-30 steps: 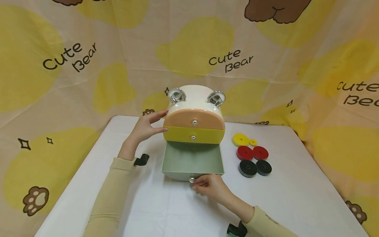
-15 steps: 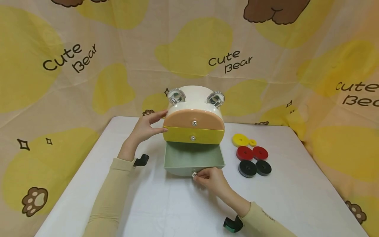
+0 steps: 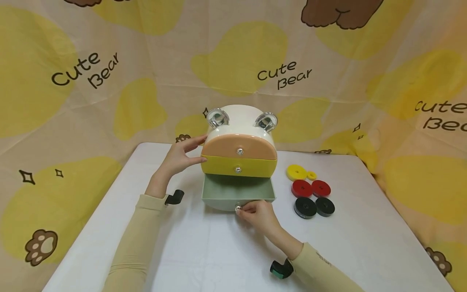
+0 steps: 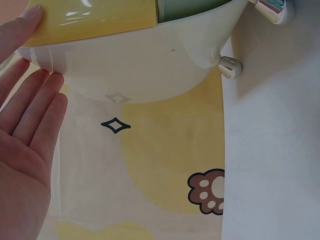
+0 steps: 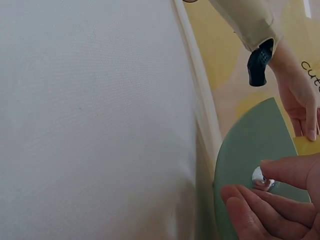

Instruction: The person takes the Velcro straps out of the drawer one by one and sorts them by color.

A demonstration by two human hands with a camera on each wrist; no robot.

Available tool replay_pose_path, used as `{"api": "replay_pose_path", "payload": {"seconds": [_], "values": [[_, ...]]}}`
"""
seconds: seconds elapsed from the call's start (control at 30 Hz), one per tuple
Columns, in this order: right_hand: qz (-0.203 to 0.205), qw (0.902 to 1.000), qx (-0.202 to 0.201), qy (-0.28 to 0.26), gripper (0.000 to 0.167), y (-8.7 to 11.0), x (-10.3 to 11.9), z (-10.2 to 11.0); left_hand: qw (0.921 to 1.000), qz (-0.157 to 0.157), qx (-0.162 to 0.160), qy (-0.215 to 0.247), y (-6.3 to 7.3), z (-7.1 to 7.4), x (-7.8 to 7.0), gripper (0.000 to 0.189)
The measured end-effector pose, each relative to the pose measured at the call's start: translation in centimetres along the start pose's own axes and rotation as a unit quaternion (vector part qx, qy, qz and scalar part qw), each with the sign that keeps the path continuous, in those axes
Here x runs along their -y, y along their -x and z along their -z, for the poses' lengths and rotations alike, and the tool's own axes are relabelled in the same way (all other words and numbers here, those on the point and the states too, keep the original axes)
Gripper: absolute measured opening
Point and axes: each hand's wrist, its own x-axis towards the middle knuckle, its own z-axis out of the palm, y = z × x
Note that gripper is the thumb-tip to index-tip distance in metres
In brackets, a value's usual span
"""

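Observation:
A small drawer cabinet (image 3: pixel 238 117) has a white top, an orange drawer (image 3: pixel 222 148), a yellow drawer (image 3: pixel 219 166) and a green bottom drawer (image 3: pixel 219 205). The green drawer stands part-way out, and its visible inside holds nothing. My right hand (image 3: pixel 262 217) pinches that drawer's silver knob (image 5: pixel 260 178) between thumb and fingers. On the cabinet's left side rests my left hand (image 3: pixel 178 156), its fingers fairly straight. In the left wrist view its thumb (image 4: pixel 22 25) touches the yellow drawer's front edge while the fingertips lie by the white side wall.
To the cabinet's right lie flat round discs: a large yellow disc (image 3: pixel 296 172) and a small yellow one (image 3: pixel 311 175), two red discs (image 3: pixel 302 188) and two black discs (image 3: pixel 305 207). A patterned cloth (image 3: pixel 237 61) hangs behind the white table (image 3: pixel 204 259).
My right hand has pushed the green drawer inward by its knob, away from me, so less of it sticks out. The left hand has stayed on the cabinet's side.

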Motion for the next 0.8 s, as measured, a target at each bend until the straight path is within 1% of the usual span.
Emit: {"api": "replay_pose_path", "payload": {"seconds": [0.17,0.3,0.4,0.53,0.8], "values": [[-0.001,0.9998,-0.017,-0.008,0.017,-0.7,0.0,-0.1,1.0000,0.007,0.001,-0.002,0.0,0.0,-0.5,0.068],[-0.005,0.9993,-0.026,-0.025,0.018,-1.4,-0.1,-0.2,0.9999,0.012,0.007,-0.009,0.5,0.2,-2.3,0.067],[-0.015,0.9989,-0.025,-0.037,0.019,-1.9,-0.2,-0.3,0.9998,0.008,0.012,-0.012,0.8,0.3,-3.5,0.066],[-0.025,0.9985,-0.025,-0.043,0.019,-2.3,-0.1,-0.4,0.9998,0.007,0.013,-0.012,1.0,0.3,-3.9,0.066],[-0.034,0.9970,-0.044,-0.054,0.021,-2.8,0.1,-0.7,0.9997,0.015,0.012,-0.012,0.9,0.3,-3.8,0.066]]}}
